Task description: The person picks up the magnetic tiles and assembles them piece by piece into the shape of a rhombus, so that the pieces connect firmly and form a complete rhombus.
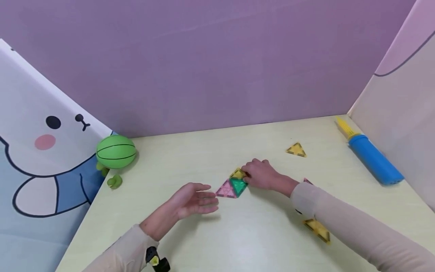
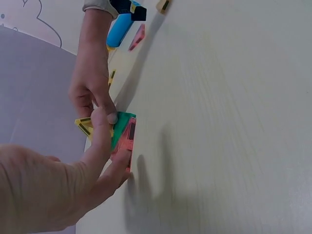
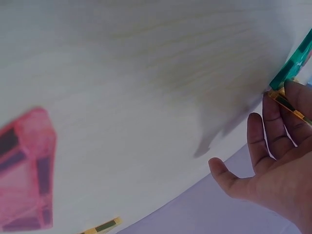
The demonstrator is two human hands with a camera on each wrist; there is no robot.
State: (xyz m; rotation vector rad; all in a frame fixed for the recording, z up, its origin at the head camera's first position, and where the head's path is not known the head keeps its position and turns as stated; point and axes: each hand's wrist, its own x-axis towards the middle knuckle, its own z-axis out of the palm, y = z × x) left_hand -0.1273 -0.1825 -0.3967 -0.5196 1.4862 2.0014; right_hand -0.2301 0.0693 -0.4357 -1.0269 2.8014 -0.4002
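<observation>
A pink triangular magnetic tile [image 1: 226, 190], a green one [image 1: 238, 186] and a yellow one [image 1: 237, 174] lie edge to edge in the middle of the table. My right hand [image 1: 261, 175] pinches the yellow tile at its right side, beside the green tile; the right wrist view shows fingertips on the yellow edge [image 3: 291, 106]. Just left of the pink tile, my left hand [image 1: 194, 201] is held with fingers spread loosely and nothing in its grasp. In the left wrist view its fingers overlap the pink tile [image 2: 127, 137].
Another yellow triangle [image 1: 297, 150] lies toward the back right. A yellow tile [image 1: 317, 229] and a pink tile [image 1: 307, 181] are partly covered by the right sleeve. A blue pump [image 1: 375, 158] lies at right; a green ball [image 1: 116, 152] and small green duck [image 1: 114, 182] sit at left.
</observation>
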